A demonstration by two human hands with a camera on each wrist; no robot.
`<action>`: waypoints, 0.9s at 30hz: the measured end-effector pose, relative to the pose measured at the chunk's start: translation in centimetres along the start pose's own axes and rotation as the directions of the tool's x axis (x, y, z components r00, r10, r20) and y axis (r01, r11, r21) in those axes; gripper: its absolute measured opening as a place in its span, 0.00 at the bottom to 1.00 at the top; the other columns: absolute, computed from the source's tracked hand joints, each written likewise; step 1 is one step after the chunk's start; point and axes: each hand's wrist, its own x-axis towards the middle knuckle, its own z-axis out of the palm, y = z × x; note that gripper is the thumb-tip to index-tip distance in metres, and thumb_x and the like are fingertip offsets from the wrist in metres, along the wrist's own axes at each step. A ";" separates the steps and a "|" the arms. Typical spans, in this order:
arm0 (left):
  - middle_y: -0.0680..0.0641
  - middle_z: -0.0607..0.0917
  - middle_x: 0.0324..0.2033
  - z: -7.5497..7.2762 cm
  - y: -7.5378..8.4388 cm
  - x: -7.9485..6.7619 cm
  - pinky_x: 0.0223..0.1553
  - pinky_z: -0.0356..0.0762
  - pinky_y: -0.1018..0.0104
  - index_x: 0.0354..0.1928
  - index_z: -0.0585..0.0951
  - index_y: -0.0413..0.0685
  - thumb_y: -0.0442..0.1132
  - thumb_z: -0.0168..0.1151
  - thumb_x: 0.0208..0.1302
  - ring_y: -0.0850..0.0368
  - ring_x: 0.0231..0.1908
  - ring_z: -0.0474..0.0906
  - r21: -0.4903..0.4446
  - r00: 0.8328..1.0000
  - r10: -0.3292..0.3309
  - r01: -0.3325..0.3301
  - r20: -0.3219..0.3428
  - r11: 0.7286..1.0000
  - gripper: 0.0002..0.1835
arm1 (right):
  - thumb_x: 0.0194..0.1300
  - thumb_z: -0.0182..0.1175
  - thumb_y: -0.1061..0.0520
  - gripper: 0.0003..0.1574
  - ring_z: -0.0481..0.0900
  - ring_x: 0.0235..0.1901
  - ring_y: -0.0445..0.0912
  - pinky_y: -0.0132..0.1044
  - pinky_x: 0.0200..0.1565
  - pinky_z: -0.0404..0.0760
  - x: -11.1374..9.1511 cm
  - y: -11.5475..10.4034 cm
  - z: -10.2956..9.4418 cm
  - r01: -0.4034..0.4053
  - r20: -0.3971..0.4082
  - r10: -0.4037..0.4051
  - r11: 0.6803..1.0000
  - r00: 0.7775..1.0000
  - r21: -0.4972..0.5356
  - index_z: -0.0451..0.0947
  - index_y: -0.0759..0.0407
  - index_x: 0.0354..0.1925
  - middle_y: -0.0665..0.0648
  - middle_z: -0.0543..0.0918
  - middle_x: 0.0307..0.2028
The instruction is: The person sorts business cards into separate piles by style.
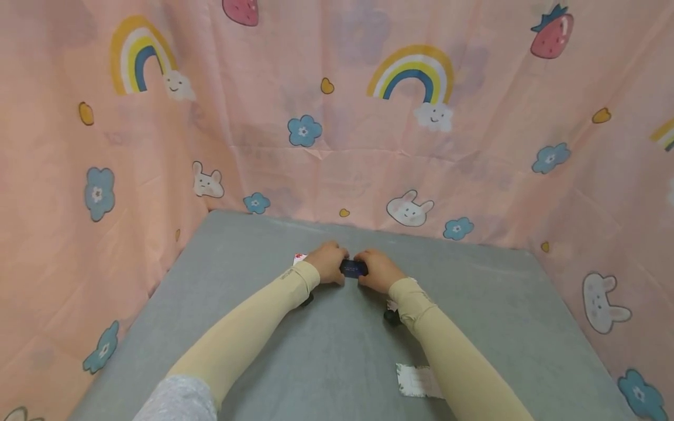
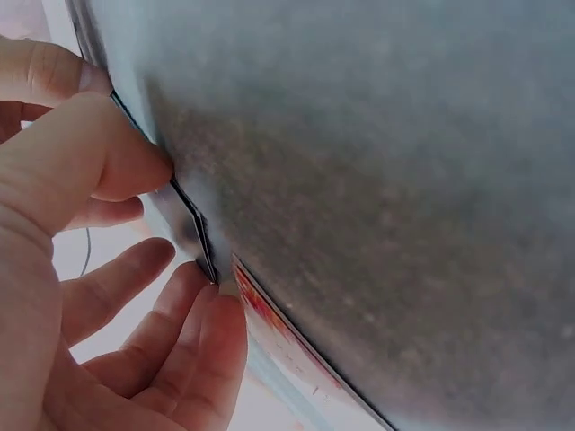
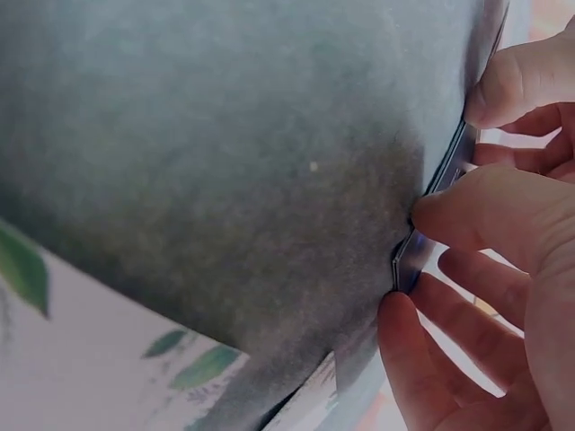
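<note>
Both hands meet over the far middle of the table at a small dark blue card (image 1: 353, 269) with faint pale lettering. My left hand (image 1: 327, 263) pinches its left end, thumb on the near side and fingers at the far edge. The other end is between the thumb and fingers of my right hand (image 1: 380, 271). In the left wrist view the card (image 2: 186, 199) appears as a thin, slightly bent dark strip close over the table. Its bluish face (image 3: 416, 256) shows between the right thumb and fingertips in the right wrist view.
A red-and-white card (image 1: 299, 257) lies partly hidden by the left hand. Nearer me, a white card with a leafy border (image 1: 413, 380) lies partly under the right forearm. Another pale card (image 3: 310, 395) is near the right hand. Pink patterned curtains (image 1: 326, 175) surround the grey table (image 1: 326, 351).
</note>
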 end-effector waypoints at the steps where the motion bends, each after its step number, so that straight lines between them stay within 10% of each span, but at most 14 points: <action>1: 0.45 0.80 0.52 0.2 0.3 0.2 0.50 0.80 0.57 0.63 0.79 0.50 0.48 0.74 0.53 0.53 0.49 0.76 0.006 1.000 0.009 -0.009 -0.004 1.000 0.33 | 0.60 0.71 0.56 0.30 0.80 0.56 0.54 0.51 0.61 0.77 -0.3 0.3 0.0 -0.010 -0.005 0.010 1.000 1.000 -0.003 0.78 0.60 0.61 0.60 0.81 0.56; 15: 0.47 0.75 0.66 0.5 5.1 2.1 0.64 0.74 0.57 0.71 0.71 0.54 0.52 0.73 0.55 0.51 0.65 0.72 0.045 0.981 0.196 -0.196 -0.003 0.980 0.41 | 0.65 0.66 0.53 0.35 0.73 0.66 0.61 0.58 0.64 0.73 -7.0 5.9 -2.8 -0.114 -0.087 0.122 0.989 0.989 0.096 0.71 0.59 0.68 0.63 0.75 0.66; 27: 0.49 0.80 0.64 0.4 3.3 1.7 0.69 0.69 0.60 0.68 0.75 0.49 0.46 0.74 0.58 0.53 0.67 0.74 -0.078 0.970 0.224 -0.217 0.093 0.973 0.36 | 0.58 0.74 0.51 0.36 0.80 0.58 0.55 0.52 0.60 0.77 -6.1 4.3 -1.5 -0.075 -0.002 0.076 0.994 0.997 0.079 0.77 0.59 0.63 0.58 0.83 0.58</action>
